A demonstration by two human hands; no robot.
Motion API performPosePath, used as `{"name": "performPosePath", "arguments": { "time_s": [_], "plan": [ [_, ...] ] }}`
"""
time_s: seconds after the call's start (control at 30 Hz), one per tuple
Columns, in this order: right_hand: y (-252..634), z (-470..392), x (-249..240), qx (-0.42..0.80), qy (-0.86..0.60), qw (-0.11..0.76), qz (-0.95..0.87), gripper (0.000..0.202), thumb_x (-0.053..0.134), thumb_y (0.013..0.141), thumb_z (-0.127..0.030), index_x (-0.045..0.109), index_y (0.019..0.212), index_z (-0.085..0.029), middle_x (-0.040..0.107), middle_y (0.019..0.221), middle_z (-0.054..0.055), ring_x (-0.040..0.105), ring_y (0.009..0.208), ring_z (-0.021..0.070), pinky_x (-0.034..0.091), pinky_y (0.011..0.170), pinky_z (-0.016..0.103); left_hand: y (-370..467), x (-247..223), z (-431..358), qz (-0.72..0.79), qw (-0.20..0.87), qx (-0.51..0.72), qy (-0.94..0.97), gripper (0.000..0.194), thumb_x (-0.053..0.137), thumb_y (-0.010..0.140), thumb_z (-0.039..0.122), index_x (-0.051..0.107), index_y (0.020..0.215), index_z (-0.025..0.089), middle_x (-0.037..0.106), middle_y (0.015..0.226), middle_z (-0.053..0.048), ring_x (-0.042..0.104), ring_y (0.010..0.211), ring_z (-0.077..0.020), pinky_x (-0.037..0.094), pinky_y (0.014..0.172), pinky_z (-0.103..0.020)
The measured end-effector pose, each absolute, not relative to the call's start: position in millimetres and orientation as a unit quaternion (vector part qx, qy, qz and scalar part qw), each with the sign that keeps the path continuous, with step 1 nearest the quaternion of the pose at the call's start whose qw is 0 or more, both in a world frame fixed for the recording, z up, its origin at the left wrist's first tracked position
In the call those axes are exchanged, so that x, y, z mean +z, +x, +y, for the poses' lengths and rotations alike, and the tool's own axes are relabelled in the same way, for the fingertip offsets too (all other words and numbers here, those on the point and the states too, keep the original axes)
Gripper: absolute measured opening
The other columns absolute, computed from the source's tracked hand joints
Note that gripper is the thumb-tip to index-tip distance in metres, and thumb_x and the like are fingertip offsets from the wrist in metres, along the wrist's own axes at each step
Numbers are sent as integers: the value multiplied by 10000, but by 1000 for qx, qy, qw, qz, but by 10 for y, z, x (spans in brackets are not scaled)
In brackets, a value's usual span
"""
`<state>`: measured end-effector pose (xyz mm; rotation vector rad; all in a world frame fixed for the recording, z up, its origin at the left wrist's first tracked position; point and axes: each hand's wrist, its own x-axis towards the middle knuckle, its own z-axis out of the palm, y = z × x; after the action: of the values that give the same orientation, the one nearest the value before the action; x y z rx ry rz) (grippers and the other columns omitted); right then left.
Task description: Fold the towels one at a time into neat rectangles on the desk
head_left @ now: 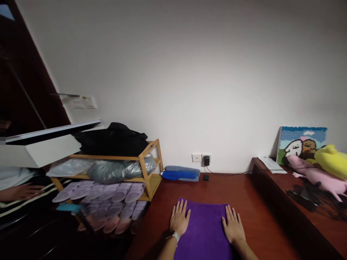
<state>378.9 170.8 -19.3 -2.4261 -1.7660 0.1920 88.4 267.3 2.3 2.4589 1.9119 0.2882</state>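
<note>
A purple cloth (206, 231) lies spread flat on the reddish-brown tabletop (255, 224), its near end cut off by the bottom of the view. My left hand (179, 218) rests flat on the cloth's left edge, fingers stretched toward the far left corner; a watch or band (173, 236) is on that wrist. Over the right edge, my right hand (233, 224) lies flat too, fingers extended near the far right corner. Neither hand grips anything. Against the wall behind are folded blue and grey-blue cloths (181, 173).
Left stands a wooden rack (148, 173) with several slippers (121, 195), plastic-wrapped items and a black bag (115, 139). A person's hand (24, 191) shows at far left. Right, a raised ledge holds a pink plush toy (316, 175), cables and a picture (303, 141). A plug (206, 160) sits in the wall.
</note>
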Motion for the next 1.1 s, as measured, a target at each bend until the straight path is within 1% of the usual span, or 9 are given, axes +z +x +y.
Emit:
{"name": "performPosePath", "arguments": {
  "time_s": [0.23, 0.37, 0.47, 0.5, 0.6, 0.67, 0.8, 0.97, 1.1],
  "plan": [
    [3774, 1685, -77, 76, -807, 60, -583, 739, 140, 997, -511, 155, 1620, -116, 123, 1703, 16, 78, 1577, 248, 68, 1285, 443, 875, 127, 2657, 608, -17, 86, 789, 637, 272, 1021, 509, 357, 1576, 208, 325, 1668, -72, 270, 1552, -258, 215, 1269, -498],
    [3775, 1685, -61, 86, -805, 77, -582, 739, 144, 997, -511, 144, 1622, -118, 104, 1705, 15, 69, 1578, 238, 51, 1285, 438, 1059, 143, 2580, 532, -58, 149, 831, 602, 235, 1049, 441, 315, 1589, 188, 338, 1667, -70, 277, 1549, -240, 199, 1285, -461],
    [3785, 1693, -94, 85, -805, 85, -581, 740, 146, 996, -509, 147, 1622, -114, 110, 1704, 16, 74, 1578, 232, 51, 1284, 444, 1540, 104, 2426, 446, -29, 162, 880, 563, 229, 1061, 437, 383, 1563, 234, 424, 1629, -47, 361, 1511, -223, 285, 1262, -444],
    [3788, 1693, -107, 83, -804, 86, -582, 741, 149, 995, -508, 154, 1622, -113, 113, 1703, 18, 76, 1578, 231, 51, 1283, 446, 1736, 81, 2361, 425, -13, 161, 891, 558, 236, 1061, 447, 393, 1558, 248, 422, 1631, -39, 369, 1507, -221, 305, 1254, -440],
    [3793, 1690, -139, 77, -803, 74, -586, 747, 161, 988, -504, 169, 1620, -106, 115, 1704, 22, 68, 1579, 231, 53, 1284, 446, 2226, -14, 2195, 414, 33, 156, 896, 555, 234, 1060, 471, 365, 1569, 291, 392, 1648, -19, 343, 1520, -215, 297, 1261, -449],
    [3789, 1689, -140, 76, -806, 59, -584, 752, 161, 983, -500, 163, 1619, -99, 117, 1704, 24, 67, 1578, 232, 58, 1285, 445, 2355, -76, 2155, 429, 55, 149, 889, 553, 219, 1059, 486, 340, 1575, 326, 375, 1656, -9, 321, 1531, -216, 278, 1269, -467],
    [3769, 1684, -102, 70, -812, 49, -577, 757, 136, 986, -505, 142, 1619, -90, 126, 1704, 34, 82, 1577, 234, 76, 1286, 441, 2065, -100, 2286, 477, 65, 144, 865, 559, 202, 1051, 525, 331, 1572, 368, 325, 1676, -3, 271, 1552, -231, 243, 1274, -507],
    [3770, 1674, -112, 72, -813, 50, -576, 769, 131, 989, -526, 129, 1619, -85, 118, 1705, 39, 80, 1577, 234, 75, 1287, 440, 1272, 36, 2587, 583, 33, 97, 806, 610, 237, 1034, 546, 364, 1572, 288, 317, 1675, -51, 264, 1553, -257, 232, 1270, -508],
    [3785, 1709, -156, 73, -814, 39, -575, 763, 144, 989, -530, 129, 1623, -108, 108, 1705, 19, 87, 1577, 227, 75, 1286, 447, 965, 83, 2648, 616, 4, 91, 782, 631, 260, 1028, 533, 354, 1579, 240, 296, 1681, -77, 244, 1560, -251, 223, 1274, -473]
  ]
}}
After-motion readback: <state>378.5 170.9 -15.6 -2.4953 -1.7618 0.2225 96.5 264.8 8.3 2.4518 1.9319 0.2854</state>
